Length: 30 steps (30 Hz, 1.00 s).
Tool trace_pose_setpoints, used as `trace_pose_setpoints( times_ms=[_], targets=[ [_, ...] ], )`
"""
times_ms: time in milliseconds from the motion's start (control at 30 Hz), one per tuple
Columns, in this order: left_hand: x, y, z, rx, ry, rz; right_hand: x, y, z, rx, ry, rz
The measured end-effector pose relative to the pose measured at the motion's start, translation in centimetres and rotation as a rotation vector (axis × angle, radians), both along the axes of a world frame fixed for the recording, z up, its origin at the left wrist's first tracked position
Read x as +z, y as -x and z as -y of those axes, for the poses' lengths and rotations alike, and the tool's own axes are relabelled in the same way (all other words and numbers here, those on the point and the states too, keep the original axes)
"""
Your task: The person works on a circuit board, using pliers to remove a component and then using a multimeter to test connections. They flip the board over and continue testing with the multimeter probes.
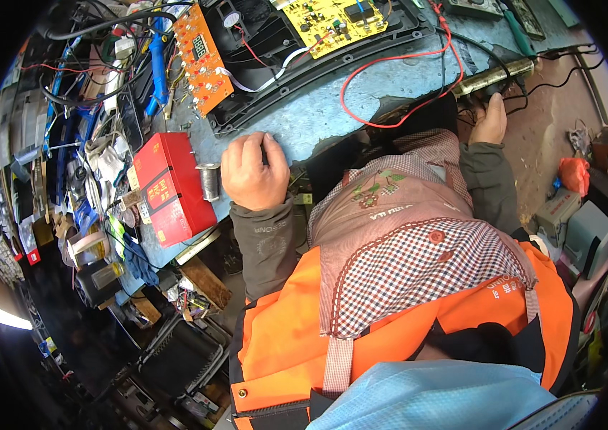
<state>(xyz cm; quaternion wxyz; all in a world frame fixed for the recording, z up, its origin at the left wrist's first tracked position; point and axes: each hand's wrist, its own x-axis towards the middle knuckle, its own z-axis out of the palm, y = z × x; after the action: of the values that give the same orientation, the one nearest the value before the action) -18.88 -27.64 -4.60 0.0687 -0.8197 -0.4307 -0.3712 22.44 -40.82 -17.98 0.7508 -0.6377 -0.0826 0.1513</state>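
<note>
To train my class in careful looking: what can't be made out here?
In the head view:
Left hand: anything under its palm, hidden by the hand itself.
Right hand: what it grips, if anything, hidden by its fingers.
Yellow circuit board: far end, cut off by picture's edge.

From my remote view, I identify yellow printed characters on the red box [184,179]; segment digits on the display [199,48] of the orange circuit board [209,80]; white lettering on the pink apron [361,229], below its fruit motif [375,192]; white print on the orange jacket [286,326]; pale lettering on the dark left sleeve [267,247].
</note>
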Motion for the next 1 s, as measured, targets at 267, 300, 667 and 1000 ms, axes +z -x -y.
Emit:
trace_pose_setpoints(
  times_ms=[267,300,667,1000],
  targets=[
    [0.0,0.0,0.0,-0.004,-0.013,-0.004,-2.0,-2.3,1.2,0.233,-0.133,-0.012],
    [-0.1,0.0,0.0,-0.005,-0.016,-0.002,-2.3,-2.5,1.3,0.268,-0.148,-0.003],
    [0.2,1.3,0.8,-0.084,0.067,0.25,-3.0,-0.7,3.1,0.166,-0.05,-0.023],
    [4.0,0.0,-3.4,0.0,-0.215,0.239,-6.8,4.6,4.0,1.039,0.962,0.553]
  ],
)
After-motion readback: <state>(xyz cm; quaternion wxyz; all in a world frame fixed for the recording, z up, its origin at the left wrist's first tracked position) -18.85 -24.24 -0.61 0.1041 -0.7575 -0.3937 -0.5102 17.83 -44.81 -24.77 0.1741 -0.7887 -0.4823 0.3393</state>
